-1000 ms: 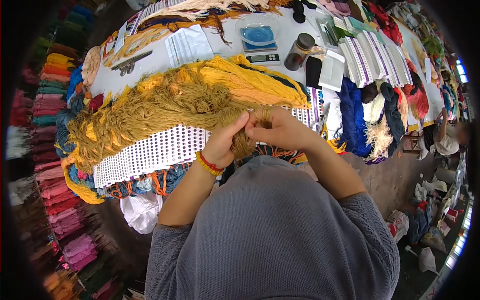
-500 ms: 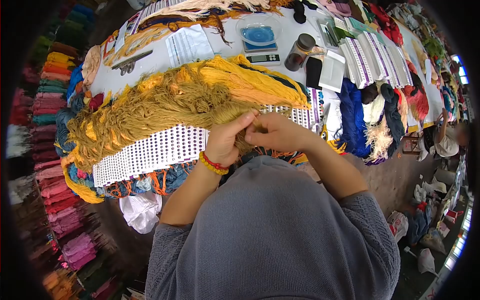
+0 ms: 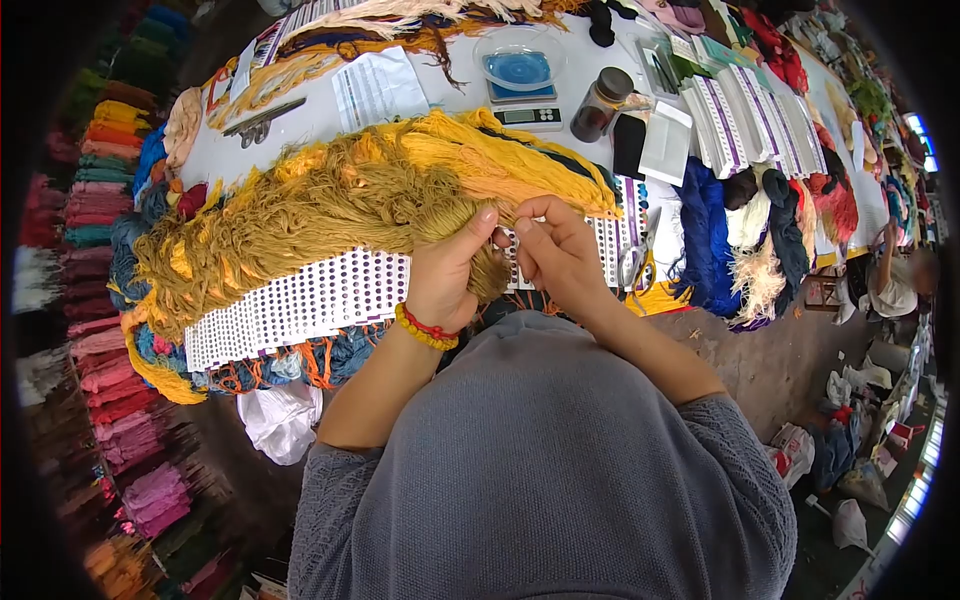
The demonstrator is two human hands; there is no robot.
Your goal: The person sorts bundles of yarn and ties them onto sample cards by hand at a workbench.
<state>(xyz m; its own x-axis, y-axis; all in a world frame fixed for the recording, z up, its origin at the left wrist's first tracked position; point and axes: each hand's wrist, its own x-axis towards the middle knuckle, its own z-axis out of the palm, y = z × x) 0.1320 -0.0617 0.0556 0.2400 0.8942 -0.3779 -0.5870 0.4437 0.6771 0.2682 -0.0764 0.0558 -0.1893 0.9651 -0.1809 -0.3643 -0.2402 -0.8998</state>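
A long bundle of olive-brown thread lies across the near side of the table, over yellow and peach skeins. My left hand, with red and yellow bracelets at the wrist, is closed around the right end of this bundle, its thumb on top. Beside it, my right hand is pinched at the bundle's edge, its fingertips close to the left thumb. Whatever fine strand the right fingers hold is too small to make out. Under the bundle, white cards with rows of punched holes show.
Scissors lie right of my right hand. Farther back are a digital scale with a clear bowl, a dark jar and a printed sheet. Blue skeins hang at the right edge. Another person is far right.
My right hand has turned, its fingers lifting more upright and slightly apart from the left hand. The scissors now show more fully. My left hand keeps its hold on the thread.
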